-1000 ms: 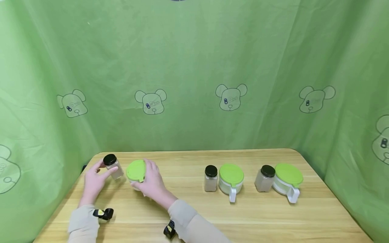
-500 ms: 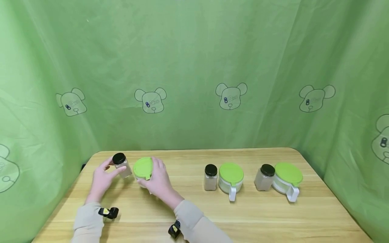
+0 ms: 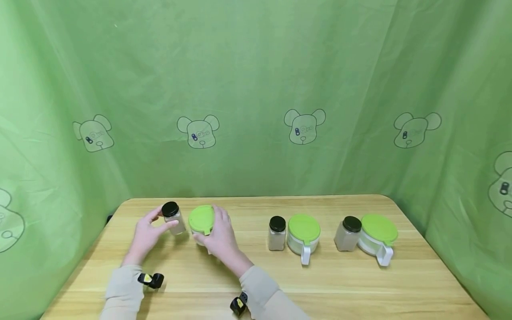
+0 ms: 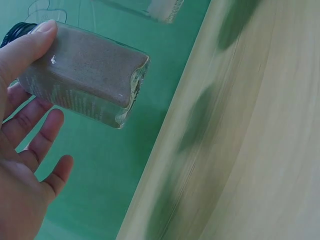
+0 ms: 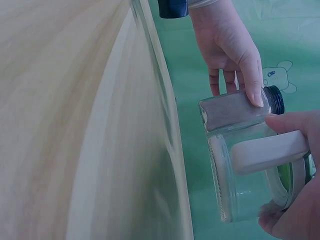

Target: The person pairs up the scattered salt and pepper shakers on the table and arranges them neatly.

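Note:
My left hand (image 3: 145, 236) pinches a square glass spice jar (image 3: 175, 223) with a black lid, thumb on one side and fingers on the other. Greyish-brown powder fills most of this jar (image 4: 90, 70) in the left wrist view, where its base hangs clear of the tabletop. Just to its right, my right hand (image 3: 225, 238) grips a round glass seasoning pot (image 3: 201, 218) around its green lid and upper body. The right wrist view shows the pot's white handle (image 5: 270, 152) and its clear wall; this pot is also off the table.
On the wooden table (image 3: 248, 280), a black-lidded jar (image 3: 277, 239) stands beside a green-lidded pot (image 3: 303, 230) right of centre. Farther right, another black-lidded jar (image 3: 346, 236) and green-lidded pot (image 3: 378, 231) stand together. A green curtain (image 3: 248, 66) surrounds the table's back and sides.
Both hands have moved steadily right, carrying the spice jar and the seasoning pot side by side. The pots and jars at the right have stayed in place.

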The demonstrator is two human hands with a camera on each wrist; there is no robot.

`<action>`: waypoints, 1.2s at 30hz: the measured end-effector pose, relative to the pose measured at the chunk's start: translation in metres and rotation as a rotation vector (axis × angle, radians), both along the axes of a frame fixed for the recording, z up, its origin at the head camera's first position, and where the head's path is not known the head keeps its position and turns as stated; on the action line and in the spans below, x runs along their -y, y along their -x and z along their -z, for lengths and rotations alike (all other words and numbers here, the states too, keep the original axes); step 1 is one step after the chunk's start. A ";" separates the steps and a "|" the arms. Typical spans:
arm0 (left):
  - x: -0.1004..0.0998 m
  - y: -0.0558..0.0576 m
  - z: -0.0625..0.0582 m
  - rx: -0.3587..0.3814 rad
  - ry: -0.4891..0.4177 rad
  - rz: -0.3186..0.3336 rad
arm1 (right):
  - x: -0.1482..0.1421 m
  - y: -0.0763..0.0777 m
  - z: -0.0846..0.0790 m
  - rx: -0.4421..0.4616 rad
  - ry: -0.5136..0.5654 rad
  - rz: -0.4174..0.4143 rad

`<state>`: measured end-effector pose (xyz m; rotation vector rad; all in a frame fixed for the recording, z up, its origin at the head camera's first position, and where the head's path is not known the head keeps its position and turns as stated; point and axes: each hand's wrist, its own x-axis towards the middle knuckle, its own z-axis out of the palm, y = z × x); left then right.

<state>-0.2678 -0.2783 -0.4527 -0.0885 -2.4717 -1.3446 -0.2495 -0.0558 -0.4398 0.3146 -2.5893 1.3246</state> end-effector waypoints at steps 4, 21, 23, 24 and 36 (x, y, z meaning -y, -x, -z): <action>-0.007 0.000 -0.001 -0.005 -0.002 0.027 | -0.006 -0.001 -0.002 -0.006 0.013 0.013; -0.030 -0.001 -0.003 0.012 -0.034 0.131 | -0.030 -0.013 -0.005 0.006 0.024 0.064; -0.032 -0.001 -0.002 0.009 -0.037 0.145 | -0.032 -0.014 -0.004 0.004 0.015 0.072; -0.033 -0.001 -0.002 0.008 -0.037 0.149 | -0.033 -0.014 -0.003 0.000 0.009 0.076; -0.045 0.000 0.003 -0.045 0.027 0.191 | -0.044 -0.019 0.007 -0.006 0.005 0.112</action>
